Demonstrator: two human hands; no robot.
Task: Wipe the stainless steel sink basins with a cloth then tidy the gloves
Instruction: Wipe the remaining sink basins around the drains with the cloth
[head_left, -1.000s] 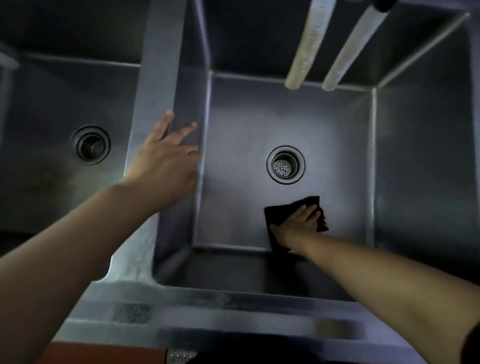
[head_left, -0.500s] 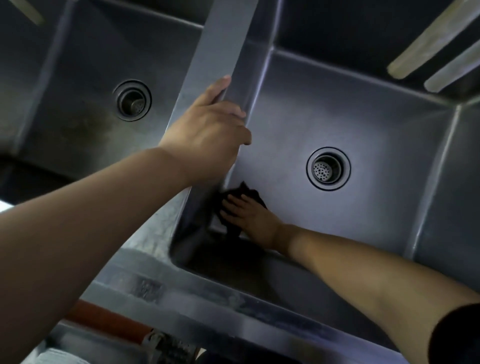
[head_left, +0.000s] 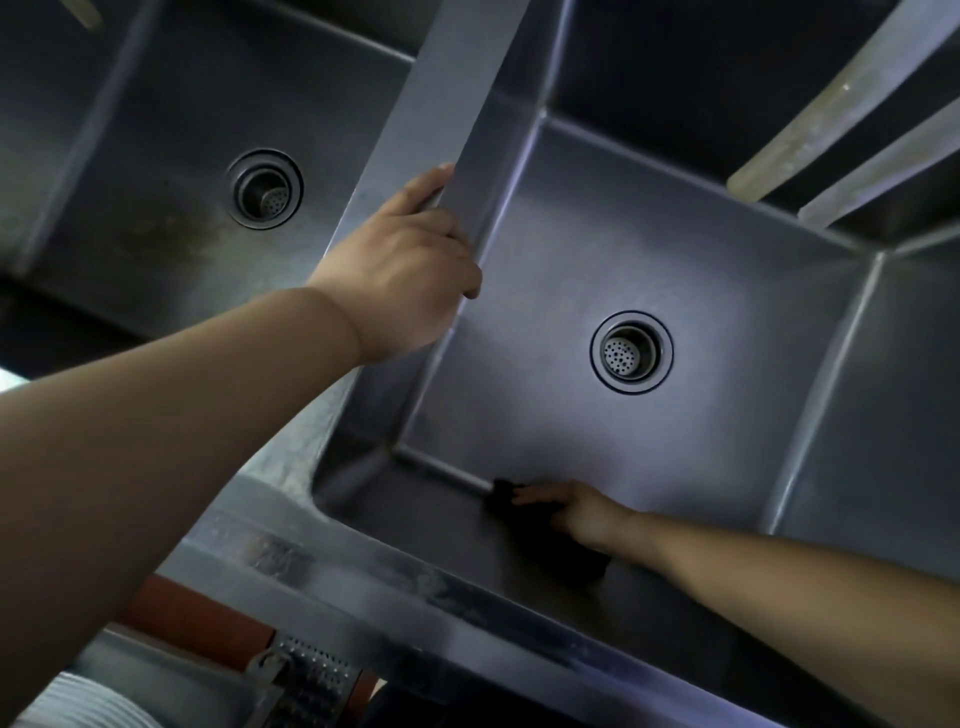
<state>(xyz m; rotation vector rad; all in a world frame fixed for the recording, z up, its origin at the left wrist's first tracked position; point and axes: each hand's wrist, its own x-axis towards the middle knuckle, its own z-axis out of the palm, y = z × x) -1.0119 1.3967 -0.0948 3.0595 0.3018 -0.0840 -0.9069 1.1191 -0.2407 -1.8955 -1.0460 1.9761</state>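
Two basins (head_left: 597, 249) are seen, one drain each; one dark cloth (head_left: 524, 519) is pressed by the right hand (head_left: 576, 509), fingers extended; the divider (head_left: 441, 104) is gripped by the left hand (head_left: 400, 260).

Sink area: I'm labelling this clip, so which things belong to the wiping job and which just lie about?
In use: black cloth under right hand; right basin; left basin; left hand on the divider.
Idle: grater, two pipes.
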